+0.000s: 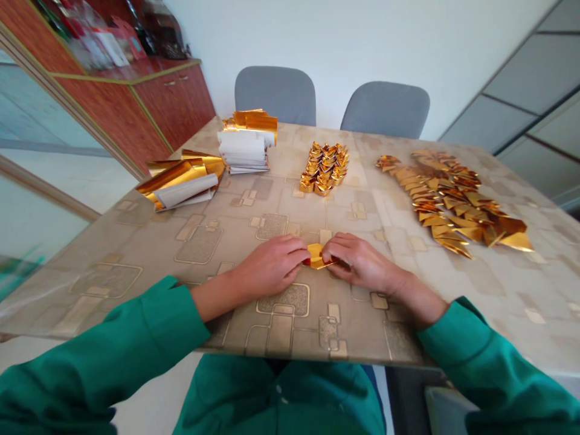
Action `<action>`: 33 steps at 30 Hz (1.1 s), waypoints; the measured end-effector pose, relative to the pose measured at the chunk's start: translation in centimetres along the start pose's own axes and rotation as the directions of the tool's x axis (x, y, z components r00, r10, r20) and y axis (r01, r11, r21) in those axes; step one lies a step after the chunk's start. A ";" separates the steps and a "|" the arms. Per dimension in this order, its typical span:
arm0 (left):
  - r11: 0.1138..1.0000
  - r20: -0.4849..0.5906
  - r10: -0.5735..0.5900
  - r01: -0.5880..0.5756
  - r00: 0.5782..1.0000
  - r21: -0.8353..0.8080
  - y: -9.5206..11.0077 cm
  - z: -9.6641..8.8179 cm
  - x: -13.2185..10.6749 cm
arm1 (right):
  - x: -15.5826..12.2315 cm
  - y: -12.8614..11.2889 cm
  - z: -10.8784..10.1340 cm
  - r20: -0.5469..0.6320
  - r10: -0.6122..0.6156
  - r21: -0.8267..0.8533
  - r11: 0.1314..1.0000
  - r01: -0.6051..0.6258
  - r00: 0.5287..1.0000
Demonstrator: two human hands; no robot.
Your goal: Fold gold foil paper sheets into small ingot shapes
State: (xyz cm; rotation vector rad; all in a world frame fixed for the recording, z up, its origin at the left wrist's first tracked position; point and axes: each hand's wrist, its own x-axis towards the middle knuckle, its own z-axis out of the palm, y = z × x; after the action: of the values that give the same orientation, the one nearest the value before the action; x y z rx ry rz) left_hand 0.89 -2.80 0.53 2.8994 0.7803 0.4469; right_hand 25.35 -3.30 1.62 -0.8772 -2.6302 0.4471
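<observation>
A small folded piece of gold foil paper (pixel 316 255) lies on the table (pixel 136 241) between my two hands. My left hand (pixel 270 266) pinches its left end with curled fingers. Gripping its right end, my right hand (pixel 360 261) has its fingers closed over the paper. Both wrists rest on the tabletop. Green sleeves cover my forearms.
A cluster of finished gold folded pieces (pixel 324 167) sits at the table's middle back. Several flat folded gold triangles (pixel 453 199) spread at the right. Two stacks of gold and white sheets (pixel 247 144) (pixel 183 180) lie at the left. Two grey chairs (pixel 275 93) stand behind.
</observation>
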 end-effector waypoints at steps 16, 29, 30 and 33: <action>0.997 -0.032 -0.067 0.066 0.997 -0.040 0.2 0.2 -1.0 | 2.8 2.4 -0.3 0.057 0.227 0.278 0.932 -0.234 0.972; 0.997 0.018 0.037 -0.038 0.999 0.071 0.3 0.6 -1.3 | 3.0 2.0 0.5 -0.043 0.259 0.199 0.949 -0.246 0.965; 0.997 0.019 0.033 -0.035 0.999 0.076 0.3 0.6 -1.3 | 3.0 2.0 0.6 -0.048 0.256 0.195 0.950 -0.242 0.965; 0.997 0.025 0.017 -0.019 1.000 0.069 0.4 0.7 -1.4 | 3.0 2.0 0.7 -0.052 0.251 0.177 0.955 -0.238 0.967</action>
State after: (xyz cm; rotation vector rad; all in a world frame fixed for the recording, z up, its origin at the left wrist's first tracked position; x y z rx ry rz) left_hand 0.12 -3.87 -0.37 2.9718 0.7823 0.3939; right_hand 23.88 -0.06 0.85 -1.1440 -2.3832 0.6769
